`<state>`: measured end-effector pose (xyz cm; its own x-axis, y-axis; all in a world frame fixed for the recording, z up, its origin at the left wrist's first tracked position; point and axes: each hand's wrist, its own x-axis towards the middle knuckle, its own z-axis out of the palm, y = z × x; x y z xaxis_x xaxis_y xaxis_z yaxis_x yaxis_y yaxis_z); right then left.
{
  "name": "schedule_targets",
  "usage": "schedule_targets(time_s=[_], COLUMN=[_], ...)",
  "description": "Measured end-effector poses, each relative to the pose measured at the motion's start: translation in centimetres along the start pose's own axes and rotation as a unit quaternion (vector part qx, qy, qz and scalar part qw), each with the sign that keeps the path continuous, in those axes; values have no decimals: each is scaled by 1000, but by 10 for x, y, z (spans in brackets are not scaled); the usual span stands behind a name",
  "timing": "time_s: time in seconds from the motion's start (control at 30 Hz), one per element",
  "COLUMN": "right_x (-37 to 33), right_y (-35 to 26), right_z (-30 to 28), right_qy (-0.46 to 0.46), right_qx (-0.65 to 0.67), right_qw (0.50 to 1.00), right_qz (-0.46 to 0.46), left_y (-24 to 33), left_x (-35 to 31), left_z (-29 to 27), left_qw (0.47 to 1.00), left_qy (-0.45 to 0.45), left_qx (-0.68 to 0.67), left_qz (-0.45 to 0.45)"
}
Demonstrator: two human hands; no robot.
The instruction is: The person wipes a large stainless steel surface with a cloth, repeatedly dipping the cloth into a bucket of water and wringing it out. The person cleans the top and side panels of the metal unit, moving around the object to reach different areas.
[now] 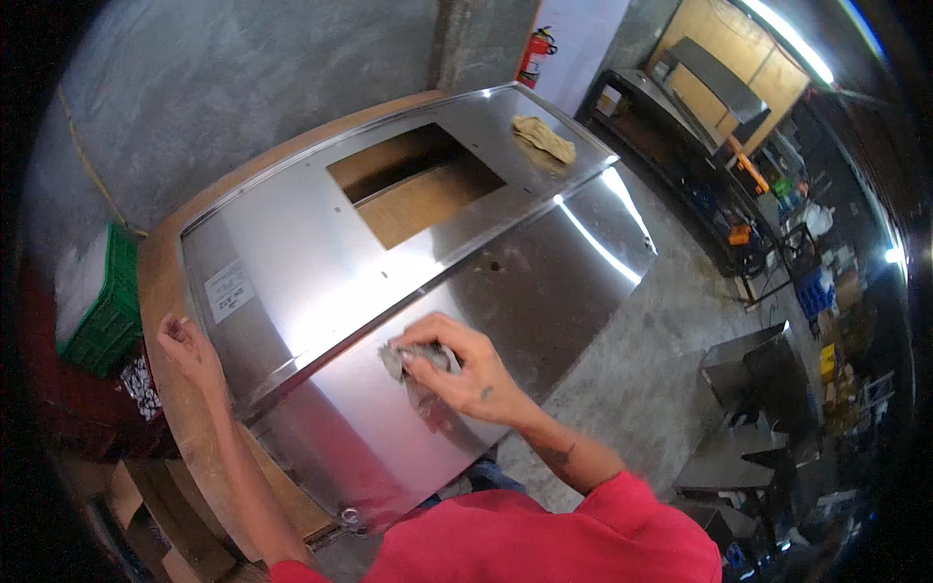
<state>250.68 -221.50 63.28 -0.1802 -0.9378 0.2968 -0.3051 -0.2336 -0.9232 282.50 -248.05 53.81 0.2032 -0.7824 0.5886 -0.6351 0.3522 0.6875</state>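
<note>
A grey crumpled rag [394,363] is bunched in my right hand [466,374], which presses it against the near flange of a large shiny sheet-metal panel [292,272]. The hand's reflection shows in the metal below. My left hand [194,355] hovers by the panel's left end, over the wooden table edge [160,262]; its fingers are loosely bent and slightly apart, with nothing seen in them. A rectangular cutout [418,185] opens through the panel's upper face. A white label [229,290] is stuck near its left end.
A tan cloth [544,139] lies on the panel's far right corner. Left of the table stands a green crate [109,301]. Along the right are a dark workbench [671,165] and bent metal pieces [758,389] on the concrete floor. A fire extinguisher [535,58] hangs at the back.
</note>
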Motion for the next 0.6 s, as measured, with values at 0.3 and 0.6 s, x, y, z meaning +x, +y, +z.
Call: schedule_targets(time_s=[0.3, 0.6], right_x=[-159, -298], right_y=[20, 52], right_z=[-127, -328], right_qy=[118, 223], right_qx=[17, 37], right_qw=[992, 938], right_qz=[29, 263], left_y=[311, 447], left_x=[-276, -397], left_z=[-11, 106], left_qw=[750, 536], left_qy=[-594, -794], left_qx=[-286, -282], left_qz=[-51, -48])
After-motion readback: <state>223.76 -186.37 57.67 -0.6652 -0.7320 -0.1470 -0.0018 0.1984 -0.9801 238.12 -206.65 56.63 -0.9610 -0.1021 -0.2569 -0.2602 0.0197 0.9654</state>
